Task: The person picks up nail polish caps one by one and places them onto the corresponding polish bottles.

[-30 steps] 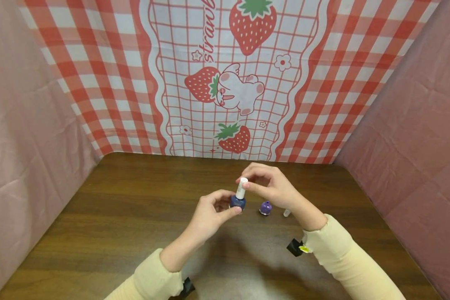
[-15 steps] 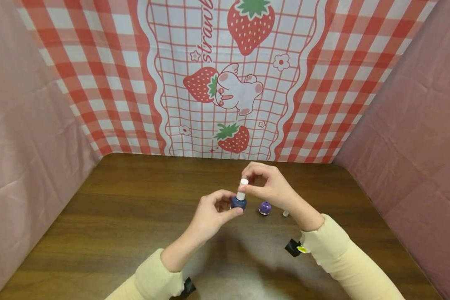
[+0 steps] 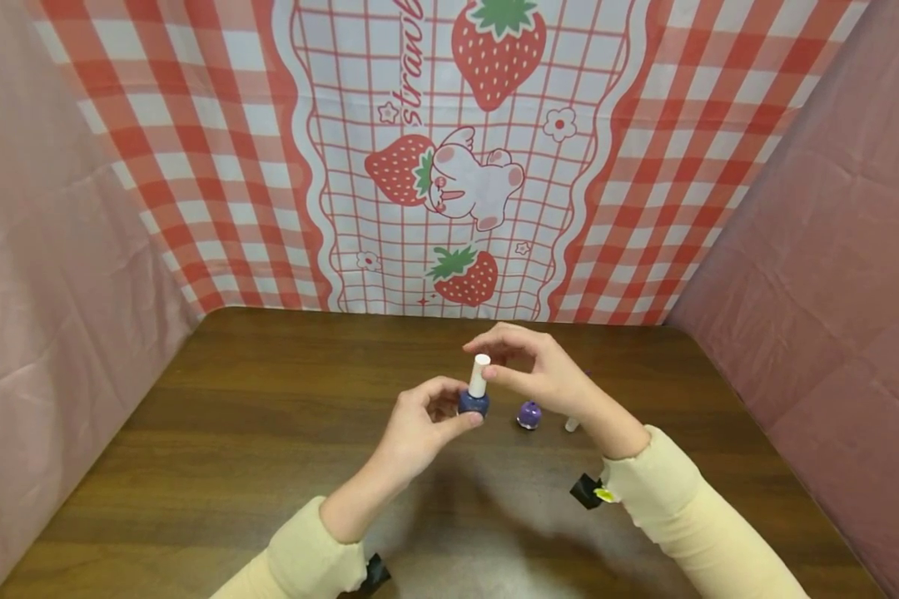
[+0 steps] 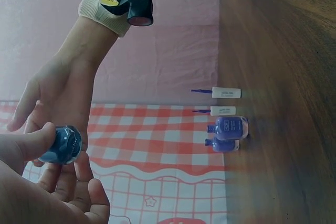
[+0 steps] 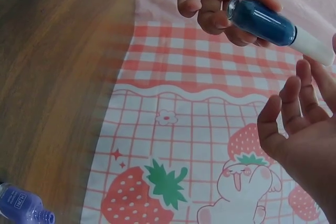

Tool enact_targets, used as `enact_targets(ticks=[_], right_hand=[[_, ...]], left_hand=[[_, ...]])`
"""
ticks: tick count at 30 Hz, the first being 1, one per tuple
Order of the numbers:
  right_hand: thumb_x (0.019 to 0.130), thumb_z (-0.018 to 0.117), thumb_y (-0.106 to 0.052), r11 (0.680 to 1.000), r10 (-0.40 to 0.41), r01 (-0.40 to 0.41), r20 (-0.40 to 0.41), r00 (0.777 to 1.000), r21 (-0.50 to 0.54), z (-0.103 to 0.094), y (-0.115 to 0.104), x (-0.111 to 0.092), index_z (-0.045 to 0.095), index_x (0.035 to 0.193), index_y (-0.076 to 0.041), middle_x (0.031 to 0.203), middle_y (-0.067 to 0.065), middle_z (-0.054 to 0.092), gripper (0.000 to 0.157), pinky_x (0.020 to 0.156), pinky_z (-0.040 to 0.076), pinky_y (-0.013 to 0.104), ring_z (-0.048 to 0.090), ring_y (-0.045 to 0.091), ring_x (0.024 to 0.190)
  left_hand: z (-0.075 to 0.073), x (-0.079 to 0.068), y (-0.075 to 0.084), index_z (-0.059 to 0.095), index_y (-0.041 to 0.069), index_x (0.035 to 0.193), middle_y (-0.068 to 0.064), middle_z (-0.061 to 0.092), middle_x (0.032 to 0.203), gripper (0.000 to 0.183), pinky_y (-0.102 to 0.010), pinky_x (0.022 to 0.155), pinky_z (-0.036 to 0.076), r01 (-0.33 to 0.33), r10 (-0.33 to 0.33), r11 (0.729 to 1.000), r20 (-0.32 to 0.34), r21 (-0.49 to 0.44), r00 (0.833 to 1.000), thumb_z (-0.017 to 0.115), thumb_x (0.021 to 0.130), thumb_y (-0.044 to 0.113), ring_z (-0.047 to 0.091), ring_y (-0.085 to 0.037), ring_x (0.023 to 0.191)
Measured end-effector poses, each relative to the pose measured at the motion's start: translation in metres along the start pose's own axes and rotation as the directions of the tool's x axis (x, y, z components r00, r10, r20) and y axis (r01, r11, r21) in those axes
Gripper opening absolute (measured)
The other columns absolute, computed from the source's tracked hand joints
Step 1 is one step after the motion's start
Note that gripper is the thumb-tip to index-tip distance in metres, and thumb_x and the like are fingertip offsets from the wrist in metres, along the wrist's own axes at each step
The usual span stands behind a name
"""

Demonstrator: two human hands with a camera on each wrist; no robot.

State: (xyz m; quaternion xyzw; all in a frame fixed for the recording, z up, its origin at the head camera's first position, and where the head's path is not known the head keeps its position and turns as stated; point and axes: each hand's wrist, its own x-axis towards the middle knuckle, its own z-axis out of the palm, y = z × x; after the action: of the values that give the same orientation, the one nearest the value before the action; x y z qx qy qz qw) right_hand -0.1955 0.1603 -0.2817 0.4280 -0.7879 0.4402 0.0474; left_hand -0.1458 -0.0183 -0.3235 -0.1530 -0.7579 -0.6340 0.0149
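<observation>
Dark blue was the bottle (image 3: 474,404), and it was held in the air above the brown table (image 3: 232,449), near the middle of the head view. Its long axis stood almost vertical, with the base down and the white cap (image 3: 479,378) pointing up, the top leaning slightly to the right. In the right wrist view, which is turned, the same axis ran slanting, the cap toward the lower right.

The left hand (image 3: 422,420) pinched the bottle between the thumb and the curled fingers. The right hand (image 3: 535,370) was at the cap: its thumb lay against the cap's side, while the fingers were relaxed and spread, reaching behind it. How firmly they touched it, I could not tell.

Two purple bottles (image 4: 232,128) stood upright on the table, without their caps, their necks pointing up; in the left wrist view one partly covered the other. Near them stood two white brushes (image 4: 227,93), the purple tips upward, also on the table.

Both sleeves (image 3: 318,549) were cream, each with a small black device at the cuff. Behind the table hung a red checked cloth (image 3: 225,166) with strawberries, and pink cloth (image 3: 831,249) hung at the sides.
</observation>
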Motion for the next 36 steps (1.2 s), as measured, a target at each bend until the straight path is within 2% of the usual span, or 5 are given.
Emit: enact_targets(ticks=[8,16,28,32,36], right_hand=[[0.092,0.046,-0.009,0.984,-0.127,0.106,0.146,0.981,0.14,-0.001,0.023,-0.002,0.056,0.117,-0.006,0.111,0.004,0.053,0.027,0.08,0.044,0.032,0.049,0.026,0.1],[0.091,0.047,-0.004,0.972,-0.193,0.173,0.117,0.974,0.159,0.002,0.025,-0.001,0.06,0.106,-0.006,0.103,0.006,0.056,0.021,0.081,0.045,0.033,0.051,0.02,0.097],[0.079,0.06,0.008,0.994,-0.104,0.103,0.015,0.994,0.042,0.002,-0.008,0.001,0.063,0.091,-0.004,0.09,0.014,0.06,0.017,0.074,0.046,0.028,0.054,0.014,0.086],[0.077,0.062,0.006,0.997,-0.074,0.074,-0.007,0.997,0.032,0.003,-0.007,0.001,0.063,0.089,-0.006,0.088,0.011,0.06,0.016,0.073,0.047,0.03,0.054,0.014,0.084],[0.078,0.065,-0.002,0.997,-0.069,0.07,-0.021,0.997,0.034,0.006,0.011,0.0,0.062,0.087,-0.012,0.087,0.001,0.059,0.014,0.071,0.046,0.03,0.054,0.013,0.083]], left_hand=[[-0.001,-0.001,0.001,0.062,0.002,0.099,-0.013,0.064,0.087,0.024,-0.034,0.068,0.047,-0.013,0.013,1.0,0.012,0.015,1.0,0.069,0.076,0.008,0.056,-0.019,0.078],[0.0,-0.001,0.001,0.062,0.003,0.101,-0.013,0.065,0.089,0.025,-0.032,0.069,0.046,-0.02,0.02,1.0,0.019,0.015,1.0,0.067,0.077,0.007,0.056,-0.021,0.08],[0.0,-0.002,0.001,0.062,0.003,0.1,-0.013,0.065,0.088,0.024,-0.03,0.066,0.046,-0.017,0.017,1.0,0.016,0.016,1.0,0.068,0.077,0.007,0.055,-0.02,0.078],[-0.001,-0.002,0.001,0.062,0.003,0.1,-0.012,0.065,0.088,0.024,-0.03,0.067,0.046,-0.01,0.01,1.0,0.014,0.018,1.0,0.068,0.077,0.007,0.055,-0.019,0.078],[0.0,-0.002,-0.001,0.062,0.003,0.1,-0.011,0.065,0.088,0.025,-0.03,0.066,0.046,-0.008,0.007,1.0,0.013,0.019,1.0,0.069,0.076,0.008,0.055,-0.019,0.078]])
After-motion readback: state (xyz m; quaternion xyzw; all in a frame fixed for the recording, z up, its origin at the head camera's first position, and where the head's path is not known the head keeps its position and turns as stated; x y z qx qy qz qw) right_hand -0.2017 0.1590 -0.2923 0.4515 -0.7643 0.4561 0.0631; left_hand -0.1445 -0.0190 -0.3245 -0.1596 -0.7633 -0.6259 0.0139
